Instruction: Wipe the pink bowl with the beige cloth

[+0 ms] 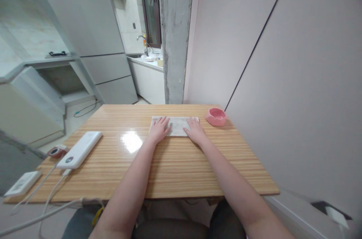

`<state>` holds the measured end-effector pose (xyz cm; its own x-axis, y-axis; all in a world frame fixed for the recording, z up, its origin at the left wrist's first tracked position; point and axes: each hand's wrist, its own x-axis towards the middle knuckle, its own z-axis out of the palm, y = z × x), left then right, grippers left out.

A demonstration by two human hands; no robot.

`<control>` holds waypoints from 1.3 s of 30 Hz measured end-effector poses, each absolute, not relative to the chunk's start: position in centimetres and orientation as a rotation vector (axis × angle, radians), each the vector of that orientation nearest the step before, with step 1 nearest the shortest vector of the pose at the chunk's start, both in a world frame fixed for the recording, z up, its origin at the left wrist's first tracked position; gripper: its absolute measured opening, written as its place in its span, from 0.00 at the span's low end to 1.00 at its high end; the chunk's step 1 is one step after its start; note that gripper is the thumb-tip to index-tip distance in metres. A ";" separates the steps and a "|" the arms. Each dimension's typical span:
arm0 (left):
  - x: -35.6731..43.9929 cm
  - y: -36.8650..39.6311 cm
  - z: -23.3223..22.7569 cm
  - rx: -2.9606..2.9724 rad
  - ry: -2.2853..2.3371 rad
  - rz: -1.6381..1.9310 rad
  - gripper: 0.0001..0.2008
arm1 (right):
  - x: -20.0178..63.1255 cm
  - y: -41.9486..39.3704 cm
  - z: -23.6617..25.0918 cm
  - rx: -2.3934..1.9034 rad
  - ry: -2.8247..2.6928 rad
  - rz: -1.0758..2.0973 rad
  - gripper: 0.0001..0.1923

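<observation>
A folded pale grey cloth (177, 125) lies flat on the wooden table (175, 163), toward its far side. My left hand (159, 129) presses flat on the cloth's left part, fingers spread. My right hand (195, 129) lies flat on its right part, fingers also apart. Neither hand grips anything. A small pink bowl (216, 116) stands just right of the cloth, near the wall.
A white power bank (80, 149) with cables lies at the table's left, with a small red-rimmed object (56, 151) and a white device (22, 183) at the left edge. A wall runs along the right. A fridge and a kitchen counter stand beyond the table.
</observation>
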<state>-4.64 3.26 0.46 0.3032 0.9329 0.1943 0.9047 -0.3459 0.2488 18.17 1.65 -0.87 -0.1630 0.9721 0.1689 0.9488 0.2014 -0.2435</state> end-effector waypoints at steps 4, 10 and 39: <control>-5.1 3.3 0.1 2.209 2.075 0.321 0.26 | 18.0 1.6 -1.3 -1.914 -2.254 0.254 0.32; -7.4 2.7 2.1 1.782 2.443 0.317 0.23 | 18.4 0.8 -0.4 -1.873 -2.201 0.297 0.32; -2.0 0.9 3.1 2.221 1.478 0.779 0.19 | 16.3 0.2 0.1 -1.380 -2.123 0.380 0.28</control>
<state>-1.99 0.88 3.07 0.3003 0.9218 0.2451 0.7231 -0.3876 0.5717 16.25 0.21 0.09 -0.3030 0.9018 0.3080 0.7388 0.4265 -0.5219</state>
